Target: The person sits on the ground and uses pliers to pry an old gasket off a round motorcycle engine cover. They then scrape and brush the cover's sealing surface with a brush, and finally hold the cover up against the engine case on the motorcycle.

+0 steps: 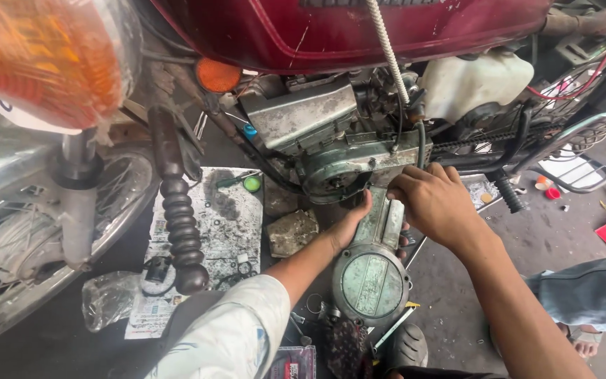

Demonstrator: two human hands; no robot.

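Observation:
A grey metal engine side cover (372, 270), long with a round end, is held up against the side of a motorcycle engine (331, 151). My left hand (354, 221) reaches under the cover's left edge and grips it. Over the cover's upper end, near the engine casing, my right hand (433, 200) presses with its fingers curled. A dark red fuel tank (345, 24) hangs above the engine.
A newspaper sheet (205, 242) with small parts and a green cap (252, 184) lies on the floor at left, beside the front wheel (29, 245) and fork. An orange indicator lamp (40, 60) fills the top left. Another person's knee (590, 288) and foot show at right.

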